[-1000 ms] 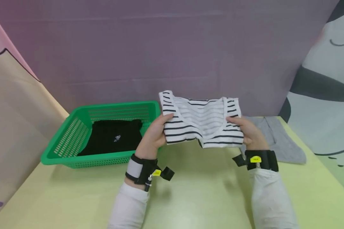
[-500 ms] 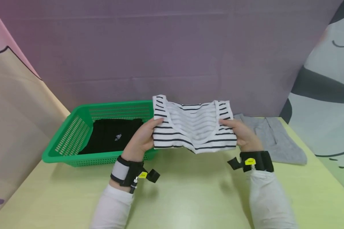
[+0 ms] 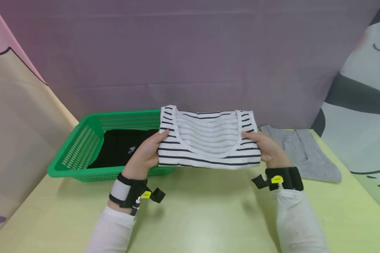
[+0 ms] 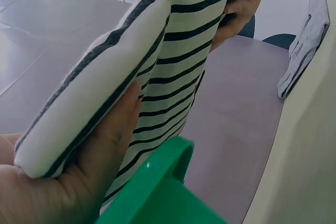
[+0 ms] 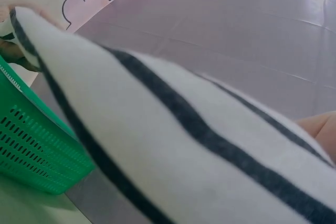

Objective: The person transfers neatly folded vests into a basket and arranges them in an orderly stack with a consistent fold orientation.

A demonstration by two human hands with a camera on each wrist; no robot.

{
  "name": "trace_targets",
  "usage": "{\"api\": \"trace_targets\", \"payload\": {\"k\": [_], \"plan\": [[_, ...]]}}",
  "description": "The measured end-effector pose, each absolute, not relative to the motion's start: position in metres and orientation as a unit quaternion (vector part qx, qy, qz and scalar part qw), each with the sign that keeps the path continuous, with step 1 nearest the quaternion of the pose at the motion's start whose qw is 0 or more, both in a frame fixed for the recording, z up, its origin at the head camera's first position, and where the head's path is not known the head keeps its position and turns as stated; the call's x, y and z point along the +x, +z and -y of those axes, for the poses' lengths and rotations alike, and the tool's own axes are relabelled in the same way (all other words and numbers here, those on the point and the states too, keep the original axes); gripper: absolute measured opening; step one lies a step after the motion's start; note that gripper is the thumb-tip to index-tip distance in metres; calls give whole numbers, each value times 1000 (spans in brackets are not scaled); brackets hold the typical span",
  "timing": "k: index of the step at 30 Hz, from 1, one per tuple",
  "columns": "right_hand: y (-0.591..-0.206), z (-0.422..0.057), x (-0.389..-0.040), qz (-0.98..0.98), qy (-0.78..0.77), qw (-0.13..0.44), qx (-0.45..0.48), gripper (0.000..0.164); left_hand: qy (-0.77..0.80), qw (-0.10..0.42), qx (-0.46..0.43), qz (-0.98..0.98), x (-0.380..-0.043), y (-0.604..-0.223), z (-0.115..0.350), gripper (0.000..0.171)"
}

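Observation:
Between both hands a folded white shirt with dark stripes point(image 3: 209, 160) is held up above the table, its scooped neckline facing me. My left hand point(image 3: 146, 154) grips the left edge, thumb on the front; in the left wrist view its fingers point(image 4: 113, 129) lie behind the cloth. My right hand point(image 3: 270, 149) grips the right edge with the thumb on the front, its other fingers hidden behind the cloth. The shirt's left part overlaps the green basket point(image 3: 73, 173) in the head view. Inside that basket lies a folded black garment point(image 3: 117, 149) with a small white print.
A folded grey garment point(image 3: 316, 160) lies on the pale yellow table point(image 3: 196, 218) at the right, beyond my right hand. A purple-grey curtain point(image 3: 206, 52) hangs behind the table, with printed cloths at both sides.
My left hand has moved left and the right hand slightly left, bringing the shirt toward the basket. The hands are farther apart, and the shirt's sagging lower edge is now nearly straight.

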State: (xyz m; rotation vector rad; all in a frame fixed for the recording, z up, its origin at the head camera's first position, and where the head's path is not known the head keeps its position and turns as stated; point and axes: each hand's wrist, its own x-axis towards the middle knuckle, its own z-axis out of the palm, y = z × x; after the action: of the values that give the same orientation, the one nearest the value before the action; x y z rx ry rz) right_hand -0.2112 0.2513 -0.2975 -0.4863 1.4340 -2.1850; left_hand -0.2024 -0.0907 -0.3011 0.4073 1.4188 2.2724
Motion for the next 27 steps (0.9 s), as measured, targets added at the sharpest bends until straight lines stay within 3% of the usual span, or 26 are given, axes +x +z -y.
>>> {"api": "trace_targets", "payload": {"k": [18,27], "plan": [[-298,-245,-212,-549,-786,234,-162,23,818,194,126,-526,-198,-305,104,47],[-301,-242,-213,-508,-793,273,-197,32,813,196,128,-533,-196,-309,115,37]]}}
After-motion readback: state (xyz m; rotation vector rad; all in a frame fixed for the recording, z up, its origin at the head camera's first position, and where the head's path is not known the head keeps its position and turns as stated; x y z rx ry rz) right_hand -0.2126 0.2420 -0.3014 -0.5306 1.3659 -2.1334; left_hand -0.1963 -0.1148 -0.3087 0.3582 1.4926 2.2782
